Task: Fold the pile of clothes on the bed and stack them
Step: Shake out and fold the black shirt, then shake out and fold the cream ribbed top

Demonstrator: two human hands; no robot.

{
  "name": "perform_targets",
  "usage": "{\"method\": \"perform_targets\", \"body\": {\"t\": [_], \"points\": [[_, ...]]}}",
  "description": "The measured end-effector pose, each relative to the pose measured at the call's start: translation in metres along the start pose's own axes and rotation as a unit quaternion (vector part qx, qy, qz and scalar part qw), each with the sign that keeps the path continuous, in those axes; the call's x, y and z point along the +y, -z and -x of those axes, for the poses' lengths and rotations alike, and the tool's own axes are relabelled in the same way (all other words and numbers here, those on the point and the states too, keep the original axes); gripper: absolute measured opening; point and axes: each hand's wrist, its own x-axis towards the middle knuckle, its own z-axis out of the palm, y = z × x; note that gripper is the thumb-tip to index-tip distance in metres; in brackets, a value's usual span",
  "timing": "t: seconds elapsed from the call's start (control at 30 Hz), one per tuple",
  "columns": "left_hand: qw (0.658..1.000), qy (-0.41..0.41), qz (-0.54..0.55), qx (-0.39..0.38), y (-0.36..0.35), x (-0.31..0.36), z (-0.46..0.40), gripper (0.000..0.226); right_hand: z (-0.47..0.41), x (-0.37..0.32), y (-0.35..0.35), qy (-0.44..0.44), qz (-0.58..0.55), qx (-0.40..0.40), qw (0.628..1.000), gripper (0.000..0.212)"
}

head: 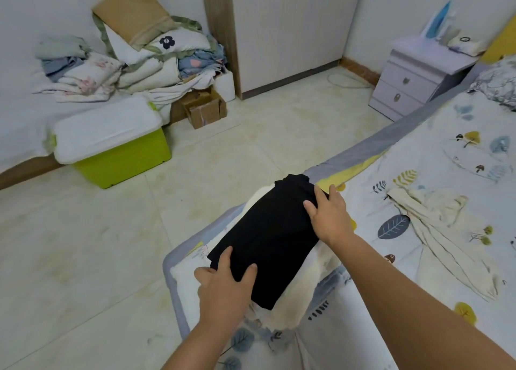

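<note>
We press the folded black cloth rectangle [268, 241], running near-left to far-right, left hand [223, 288] and right hand [329, 218] flat at opposite ends.

Two bare forearms, no sleeves

Single head-worn wide-angle view. Looks forward and steeply down over the near corner of the bed [446, 157], close above both forearms; floor [195, 146] and far wall fill the upper frame.
</note>
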Motion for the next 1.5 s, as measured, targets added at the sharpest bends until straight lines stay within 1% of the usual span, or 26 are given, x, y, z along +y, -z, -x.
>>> {"method": "perform_targets", "body": {"t": [0.1, 0.17, 0.23, 0.3, 0.4, 0.5, 0.6, 0.77, 0.9, 1.03, 1.13, 1.2, 1.27, 1.33, 1.4, 1.47, 1.5], "points": [[0.997, -0.047, -0.052, 0.039, 0.009, 0.005, 0.002, 0.064, 0.017, 0.007, 0.01, -0.001, -0.066, 0.057, 0.996, 0.049], [0.99, -0.1, -0.068, 0.067, 0.016, 0.012, 0.008, 0.056, 0.034, 0.016, 0.015, 0.01, -0.091, 0.09, 0.992, 0.04], [0.981, -0.166, -0.06, 0.077, 0.019, 0.024, 0.017, 0.042, 0.054, 0.029, 0.019, 0.015, -0.118, 0.112, 0.987, 0.03], [0.969, -0.234, -0.052, 0.061, 0.015, 0.038, 0.028, 0.031, 0.075, 0.047, 0.019, 0.006, -0.126, 0.118, 0.985, 0.025], [0.944, -0.324, -0.066, 0.012, -0.005, 0.06, 0.043, 0.02, 0.107, 0.08, 0.018, -0.027, -0.126, 0.102, 0.986, 0.022], [0.922, -0.373, -0.079, -0.062, -0.034, 0.078, 0.057, 0.017, 0.137, 0.114, 0.022, -0.061, -0.118, 0.086, 0.987, 0.022], [0.906, -0.393, -0.106, -0.116, -0.068, 0.092, 0.07, 0.018, 0.164, 0.149, 0.028, -0.111, -0.103, 0.074, 0.986, 0.026], [0.873, -0.415, -0.206, -0.149, -0.129, 0.104, 0.079, 0.015, 0.197, 0.212, 0.035, -0.176, -0.077, 0.067, 0.979, 0.029], [0.847, -0.431, -0.257, -0.177, -0.18, 0.109, 0.077, 0.022, 0.206, 0.263, 0.033, -0.221, -0.054, 0.07, 0.971, 0.028], [0.803, -0.459, -0.322, -0.203, -0.239, 0.109, 0.061, 0.028, 0.194, 0.312, 0.021, -0.268, -0.031, 0.065, 0.961, 0.031], [0.774, -0.469, -0.372, -0.206, -0.286, 0.108, 0.04, 0.034, 0.177, 0.34, 0.005, -0.296, -0.028, 0.058, 0.953, 0.033], [0.756, -0.474, -0.403, -0.203, -0.319, 0.106, 0.025, 0.039, 0.165, 0.354, -0.009, -0.31, -0.032, 0.049, 0.949, 0.035], [0.747, -0.473, -0.423, -0.201, -0.352, 0.103, 0.011, 0.045, 0.152, 0.365, -0.024, -0.321, -0.043, 0.033, 0.945, 0.036], [0.737, -0.467, -0.445, -0.2, -0.381, 0.099, -0.002, 0.058, 0.142, 0.373, -0.04, -0.322, -0.059, 0.022, 0.945, 0.037], [0.711, -0.471, -0.474, -0.219, -0.404, 0.091, -0.014, 0.065, 0.133, 0.38, -0.053, -0.312, -0.067, 0.015, 0.948, 0.039], [0.689, -0.482, -0.479, -0.253, -0.42, 0.083, -0.019, 0.061, 0.126, 0.387, -0.063, -0.307, -0.076, 0.009, 0.949, 0.037], [0.686, -0.483, -0.466, -0.28, -0.424, 0.08, -0.015, 0.057, 0.122, 0.391, -0.067, -0.305, -0.08, 0.007, 0.949, 0.035]]}}
